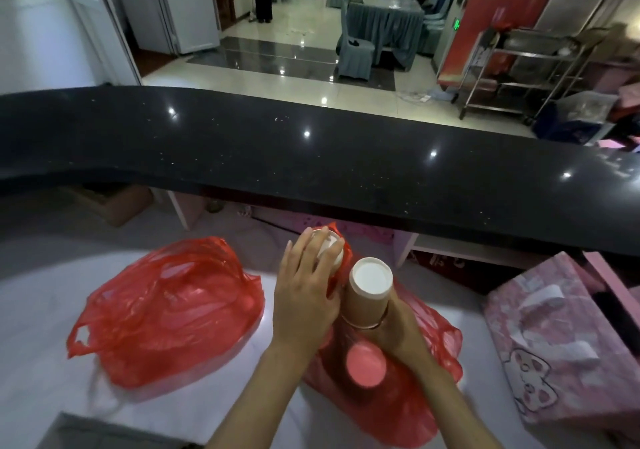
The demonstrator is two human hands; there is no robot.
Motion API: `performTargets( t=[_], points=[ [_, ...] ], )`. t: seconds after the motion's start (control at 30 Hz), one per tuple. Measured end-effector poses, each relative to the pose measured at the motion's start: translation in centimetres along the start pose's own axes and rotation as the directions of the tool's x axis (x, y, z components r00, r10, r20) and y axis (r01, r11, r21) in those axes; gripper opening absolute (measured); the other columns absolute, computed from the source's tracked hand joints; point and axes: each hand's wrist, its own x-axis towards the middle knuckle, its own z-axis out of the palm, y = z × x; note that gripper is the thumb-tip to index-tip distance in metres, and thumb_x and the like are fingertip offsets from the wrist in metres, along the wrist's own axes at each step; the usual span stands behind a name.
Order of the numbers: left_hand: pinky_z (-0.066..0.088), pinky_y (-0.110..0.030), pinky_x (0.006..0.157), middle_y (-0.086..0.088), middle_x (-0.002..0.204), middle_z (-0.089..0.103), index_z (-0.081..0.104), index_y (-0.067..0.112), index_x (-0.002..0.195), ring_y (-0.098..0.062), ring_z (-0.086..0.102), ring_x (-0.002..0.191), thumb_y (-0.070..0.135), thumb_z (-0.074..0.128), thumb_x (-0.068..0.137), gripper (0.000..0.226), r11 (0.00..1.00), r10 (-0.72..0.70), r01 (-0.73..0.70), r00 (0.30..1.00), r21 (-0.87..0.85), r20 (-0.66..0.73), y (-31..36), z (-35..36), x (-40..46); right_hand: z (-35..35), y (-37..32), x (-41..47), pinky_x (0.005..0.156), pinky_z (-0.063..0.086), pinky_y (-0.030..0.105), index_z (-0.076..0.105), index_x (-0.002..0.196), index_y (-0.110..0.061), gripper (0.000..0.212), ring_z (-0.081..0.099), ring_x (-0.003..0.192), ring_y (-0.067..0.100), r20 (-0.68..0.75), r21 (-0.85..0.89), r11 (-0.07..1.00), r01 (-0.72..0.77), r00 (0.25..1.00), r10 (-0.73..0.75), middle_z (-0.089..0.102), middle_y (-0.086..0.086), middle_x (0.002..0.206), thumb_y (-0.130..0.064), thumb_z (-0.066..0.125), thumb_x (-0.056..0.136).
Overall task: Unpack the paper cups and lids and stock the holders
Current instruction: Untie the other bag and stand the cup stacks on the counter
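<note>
A stack of brown paper cups (pixel 367 296) stands upside down, its white base facing up, with my right hand (pixel 398 330) wrapped around its lower part. Just left of it a second stack of cups (pixel 330 246) pokes out of a red plastic bag (pixel 408 396), and my left hand (pixel 306 296) is closed over its top. Another cup base shows pink through the bag near my wrists. A second red plastic bag (pixel 166 313) lies crumpled on the left of the white counter (pixel 41 310).
A raised black stone ledge (pixel 311 157) runs across the far side of the counter. A pink patterned gift bag (pixel 561 341) sits at the right. Beyond the ledge are a tiled hall, covered tables and chairs, and a metal trolley (pixel 519 67).
</note>
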Motion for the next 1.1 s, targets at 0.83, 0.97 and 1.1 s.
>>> performTargets(
  t=[0.83,0.97,1.1],
  points=[
    [0.039,-0.037,0.113,-0.004,0.142,0.055,0.069,0.018,0.123,-0.025,0.047,0.133,0.03,0.078,0.091,0.036,0.982,-0.127,0.124,0.992,-0.146,-0.015,2.1,-2.7,-0.4,-8.9,-7.0,1.9,0.082,0.06,0.029,0.066,0.12,-0.014,0.063,0.074,0.101,0.02,-0.31,0.397,0.908,0.134,0.951,-0.005,0.077,0.002,0.112,-0.033,0.09,0.065],
    [0.033,-0.024,0.116,0.0,0.139,0.053,0.065,0.017,0.13,-0.018,0.046,0.133,0.041,0.069,0.094,0.043,0.932,-0.208,0.194,0.978,-0.305,-0.013,3.0,-3.4,-0.8,-8.6,-7.5,1.7,0.085,0.06,0.033,0.067,0.121,-0.011,0.062,0.072,0.105,0.028,-0.305,0.493,0.857,0.152,0.952,0.006,0.075,0.011,0.114,-0.033,0.088,0.067],
    [0.024,-0.015,0.119,0.005,0.148,0.048,0.058,0.022,0.14,-0.012,0.04,0.144,0.049,0.069,0.093,0.056,0.915,-0.177,0.183,0.983,-0.36,0.051,3.4,-3.8,-1.3,-8.9,-7.3,1.2,0.083,0.062,0.041,0.073,0.11,-0.028,0.047,0.072,0.1,0.025,-0.267,0.609,0.785,0.112,0.961,0.071,0.075,0.002,0.107,-0.032,0.086,0.065]
  ],
)
